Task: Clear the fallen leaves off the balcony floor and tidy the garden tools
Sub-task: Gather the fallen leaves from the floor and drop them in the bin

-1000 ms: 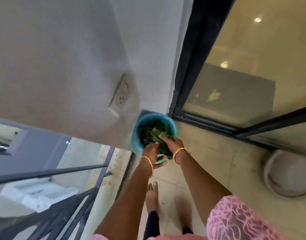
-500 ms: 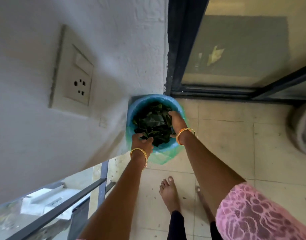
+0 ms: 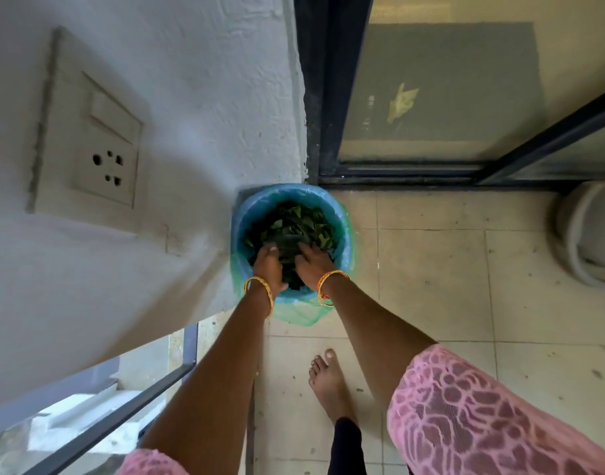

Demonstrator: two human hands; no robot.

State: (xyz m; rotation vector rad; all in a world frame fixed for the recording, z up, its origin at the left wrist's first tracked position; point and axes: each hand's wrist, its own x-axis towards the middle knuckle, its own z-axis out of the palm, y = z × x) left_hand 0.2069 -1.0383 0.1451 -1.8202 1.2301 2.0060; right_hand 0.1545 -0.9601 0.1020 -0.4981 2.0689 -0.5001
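Head view: both hands inside the bin point(image 3: 342, 221). Left hand point(image 3: 267, 267) and right hand point(image 3: 311, 260) lie palm-down on the leaves point(image 3: 290, 228), fingers spread and roughly straight, pressing on the pile; no grip visible, though fingertips look partly buried. Leaves dark green, flat, glossy, filling the bin near its rim. Bin round, lined with a thin crinkled blue-green plastic bag point(image 3: 301, 311) folded over the rim. It stands against the rough plastered wall point(image 3: 198, 97), touching the dark door frame point(image 3: 314, 97), on matte beige tiles point(image 3: 431, 269).

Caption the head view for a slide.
Both hands, left and right, press green leaves into a lined bin.
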